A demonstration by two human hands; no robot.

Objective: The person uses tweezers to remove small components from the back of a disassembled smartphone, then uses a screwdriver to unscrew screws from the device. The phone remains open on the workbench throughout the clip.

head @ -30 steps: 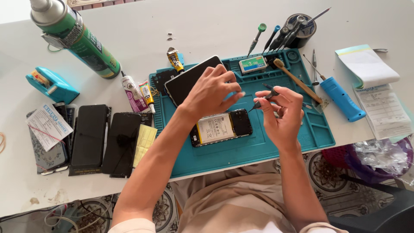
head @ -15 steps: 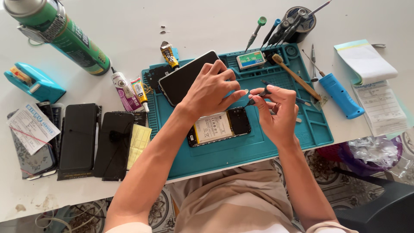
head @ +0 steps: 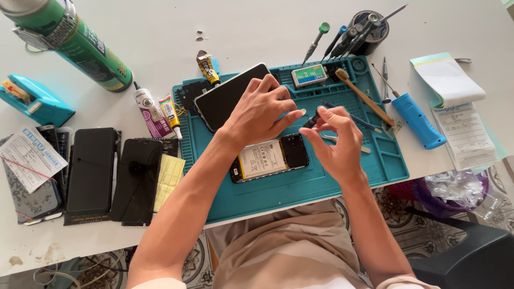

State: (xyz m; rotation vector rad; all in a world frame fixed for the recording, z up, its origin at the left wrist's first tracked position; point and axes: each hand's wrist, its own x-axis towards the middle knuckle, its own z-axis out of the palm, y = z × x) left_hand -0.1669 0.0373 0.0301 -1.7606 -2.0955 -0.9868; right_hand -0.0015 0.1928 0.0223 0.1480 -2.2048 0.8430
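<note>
Opened phone (head: 270, 158) lies on teal mat (head: 321, 184), long axis left-right, just below both hands. Right hand (head: 334, 144) pinches small dark screwdriver (head: 312, 120); left hand (head: 262, 109) hovers open-fingered above the phone's upper edge, nearer.

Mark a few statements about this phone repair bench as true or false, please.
1. The opened phone lies on the teal mat. True.
2. The right hand holds a small dark tool. True.
3. The left hand grips the green spray can. False: the can stands apart at the far left, and that hand is over the mat.
4. The blue-handled tool lies on the mat. False: it lies on the white table, right of the mat.
5. Several dark phones lie left of the mat. True.
</note>
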